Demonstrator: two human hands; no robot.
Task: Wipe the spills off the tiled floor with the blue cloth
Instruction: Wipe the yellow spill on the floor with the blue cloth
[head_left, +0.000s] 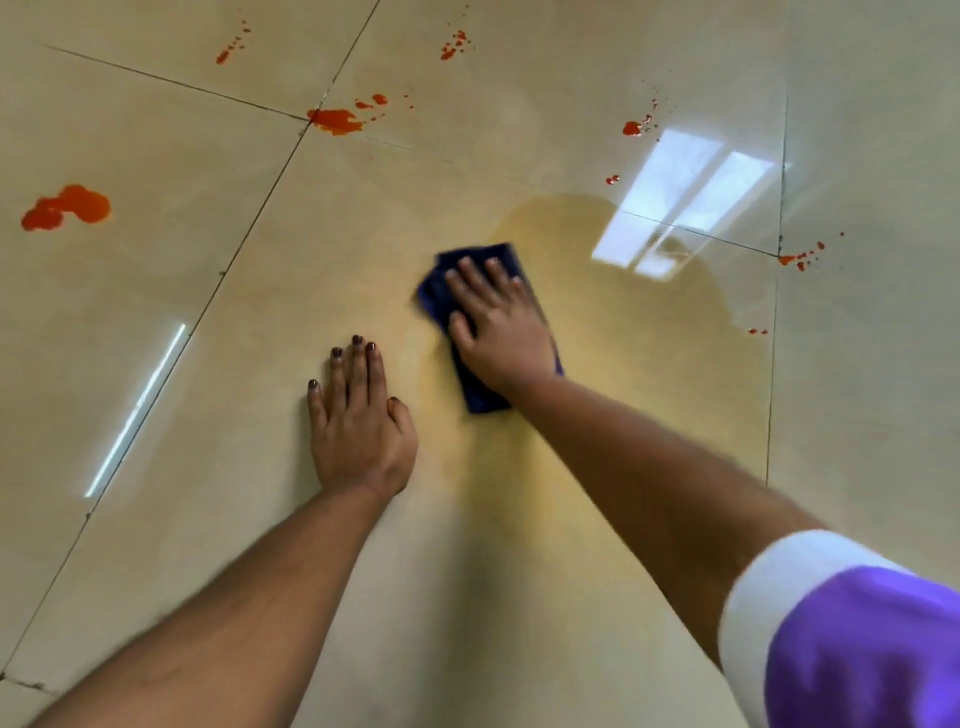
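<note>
A: Item one, the blue cloth (488, 332)?

B: Folded, flat on the tiled floor (519, 597), centre of the scene, lying on a wide yellowish spill (639, 332). The right hand (501, 332) presses it down, fingers straight and spread, no curl round the fabric.

A: Item two, the left hand (358, 421)?

B: Palm down on bare tile, just left of the cloth, apart from it. Grip open, holding nothing; dark nail polish.

A: Other spills?

B: Red-orange splashes: a large one (67, 207) far left, one (335, 120) on a tile joint further off, spatters (800, 257) to the right.

A: Clothing?

B: Purple sleeve (872, 654) with a white cuff, near right.
</note>
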